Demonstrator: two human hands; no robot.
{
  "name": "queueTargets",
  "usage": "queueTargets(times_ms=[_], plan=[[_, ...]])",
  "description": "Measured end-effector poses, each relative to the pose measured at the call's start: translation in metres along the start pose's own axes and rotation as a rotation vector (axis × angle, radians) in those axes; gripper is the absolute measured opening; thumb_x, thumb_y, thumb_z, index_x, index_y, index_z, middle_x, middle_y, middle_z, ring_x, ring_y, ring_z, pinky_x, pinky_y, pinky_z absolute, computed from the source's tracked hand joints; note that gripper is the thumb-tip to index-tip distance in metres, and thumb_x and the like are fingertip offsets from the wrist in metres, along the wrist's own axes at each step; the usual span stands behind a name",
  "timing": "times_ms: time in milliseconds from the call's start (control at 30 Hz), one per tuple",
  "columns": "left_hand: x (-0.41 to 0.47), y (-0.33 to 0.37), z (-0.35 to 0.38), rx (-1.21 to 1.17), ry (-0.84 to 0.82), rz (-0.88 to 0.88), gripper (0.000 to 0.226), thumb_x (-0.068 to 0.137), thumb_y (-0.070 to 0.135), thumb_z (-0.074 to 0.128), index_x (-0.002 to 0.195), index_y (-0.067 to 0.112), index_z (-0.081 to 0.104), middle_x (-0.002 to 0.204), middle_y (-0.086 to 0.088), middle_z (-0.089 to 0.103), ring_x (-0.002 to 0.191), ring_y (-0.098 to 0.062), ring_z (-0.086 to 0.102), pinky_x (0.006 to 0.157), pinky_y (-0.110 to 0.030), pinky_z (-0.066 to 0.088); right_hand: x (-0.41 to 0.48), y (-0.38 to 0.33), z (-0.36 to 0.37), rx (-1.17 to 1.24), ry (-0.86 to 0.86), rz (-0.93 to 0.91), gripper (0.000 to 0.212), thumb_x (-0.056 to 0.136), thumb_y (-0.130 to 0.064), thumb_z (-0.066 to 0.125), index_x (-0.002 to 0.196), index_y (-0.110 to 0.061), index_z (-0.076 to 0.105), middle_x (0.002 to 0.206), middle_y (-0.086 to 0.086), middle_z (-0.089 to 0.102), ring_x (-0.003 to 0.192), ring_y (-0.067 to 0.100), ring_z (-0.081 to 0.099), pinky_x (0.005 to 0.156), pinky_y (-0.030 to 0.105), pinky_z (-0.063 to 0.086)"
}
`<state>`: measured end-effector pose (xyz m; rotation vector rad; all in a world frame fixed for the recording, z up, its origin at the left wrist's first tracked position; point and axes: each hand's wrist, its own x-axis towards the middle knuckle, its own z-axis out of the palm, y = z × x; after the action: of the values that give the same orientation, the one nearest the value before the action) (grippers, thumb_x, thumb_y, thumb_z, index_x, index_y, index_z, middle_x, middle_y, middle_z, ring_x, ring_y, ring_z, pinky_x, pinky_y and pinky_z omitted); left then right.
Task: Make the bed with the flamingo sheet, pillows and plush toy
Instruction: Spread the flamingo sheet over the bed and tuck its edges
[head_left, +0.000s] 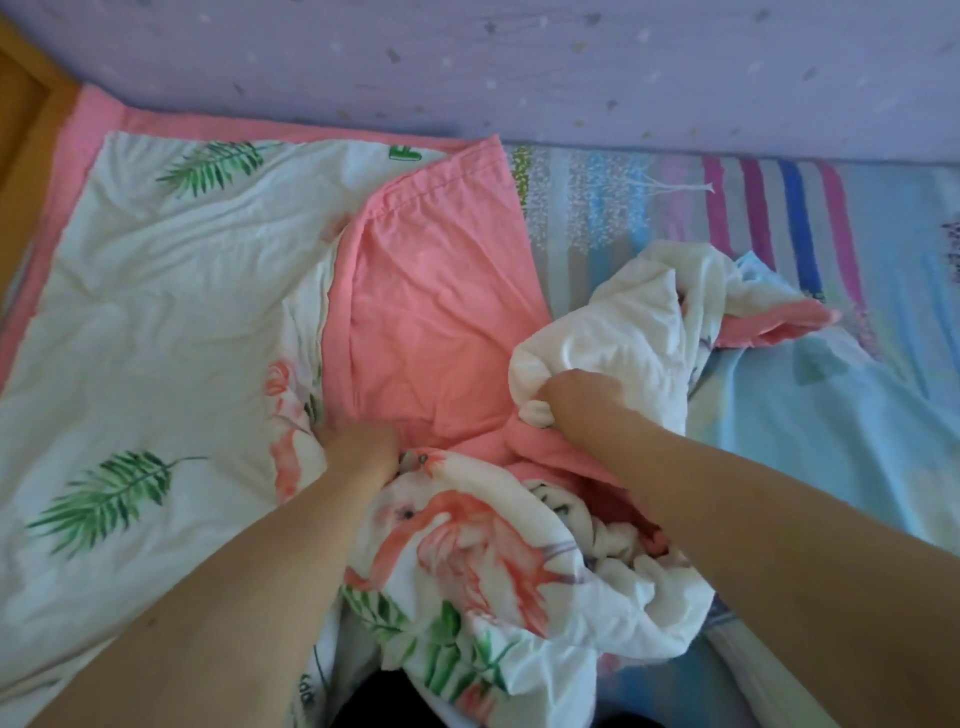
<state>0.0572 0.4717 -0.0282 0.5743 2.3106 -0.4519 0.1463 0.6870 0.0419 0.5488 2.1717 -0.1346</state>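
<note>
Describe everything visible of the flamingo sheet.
The flamingo sheet looks like cotton: white face printed with pink flamingos and green palm leaves, plain pink reverse. Its left part lies spread, wrinkled; the middle is folded back pink side up; the right and near parts are bunched. The left hand grips a fold, the right hand a white wad. It lies over a striped cover.

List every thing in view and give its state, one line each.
flamingo sheet: flat on the left, pink underside turned up mid-bed, bunched on the right and near edge.
striped bed cover: uncovered on the right, slightly wrinkled.
left hand: fingers tucked into the sheet's folds, apparently gripping them.
right hand: grips a white bunch of the sheet.
</note>
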Motion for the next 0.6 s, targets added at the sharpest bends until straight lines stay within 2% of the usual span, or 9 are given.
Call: queueTargets(times_ms=[67,133,233,333,433,533,600], plan=[[-0.012,0.015,-0.017,0.072,0.087,0.028,0.022,0.092,0.024,0.048,0.106,0.019,0.065,0.110,-0.004,0.062,0.108,-0.026,0.056,0.096,-0.043,0.043,-0.022,0.028,0.011,-0.021,0.118,0.049,0.031,0.096,-0.017,0.046,0.126,-0.015,0.054,0.123,0.007,0.057,0.118,0.026,0.054,0.093,0.035,0.044],[-0.024,0.031,-0.036,0.119,0.178,0.093,0.019,0.089,0.024,0.055,0.105,0.018,0.064,0.110,-0.003,0.061,0.109,-0.025,0.056,0.088,-0.034,0.046,-0.040,0.049,0.021,-0.099,0.155,0.111,0.031,0.096,-0.015,0.046,0.126,-0.018,0.056,0.126,0.003,0.057,0.117,0.024,0.055,0.089,0.033,0.045],[-0.036,0.063,-0.062,-0.006,0.259,0.238,0.027,0.082,0.018,0.061,0.108,0.024,0.064,0.110,-0.002,0.062,0.109,-0.025,0.055,0.092,-0.036,0.044,-0.063,0.085,0.029,-0.119,0.163,0.203,0.036,0.097,-0.012,0.042,0.131,-0.019,0.052,0.134,0.000,0.053,0.125,0.021,0.050,0.095,0.031,0.043],[-0.050,0.107,-0.082,-0.233,0.149,0.409,0.038,0.082,0.021,0.068,0.120,0.020,0.062,0.123,-0.006,0.061,0.114,-0.025,0.055,0.096,-0.032,0.042,-0.092,0.120,0.027,-0.089,0.203,0.272,0.037,0.097,-0.012,0.041,0.132,-0.020,0.052,0.135,-0.002,0.052,0.125,0.020,0.051,0.094,0.030,0.043],[-0.086,0.161,-0.094,-0.329,0.097,0.576,0.045,0.080,0.035,0.072,0.121,0.018,0.062,0.123,-0.003,0.062,0.110,-0.020,0.058,0.094,-0.029,0.044,-0.122,0.157,0.024,-0.027,0.265,0.297,0.035,0.097,-0.011,0.041,0.128,-0.019,0.055,0.130,0.000,0.056,0.119,0.022,0.055,0.088,0.030,0.045],[-0.119,0.204,-0.095,-0.247,-0.115,0.711,0.069,0.077,0.054,0.068,0.137,0.026,0.048,0.138,0.004,0.052,0.122,-0.016,0.051,0.100,-0.028,0.041,-0.139,0.195,0.016,0.043,0.338,0.320,0.035,0.096,-0.012,0.040,0.126,-0.020,0.057,0.126,0.002,0.057,0.116,0.025,0.057,0.083,0.032,0.045],[-0.135,0.223,-0.091,-0.334,-0.297,0.698,0.082,0.070,0.064,0.068,0.141,0.032,0.041,0.142,0.009,0.047,0.124,-0.014,0.049,0.104,-0.030,0.039,-0.149,0.218,0.012,0.101,0.408,0.344,0.035,0.096,-0.012,0.040,0.125,-0.019,0.057,0.124,0.005,0.057,0.112,0.028,0.059,0.076,0.032,0.044]])
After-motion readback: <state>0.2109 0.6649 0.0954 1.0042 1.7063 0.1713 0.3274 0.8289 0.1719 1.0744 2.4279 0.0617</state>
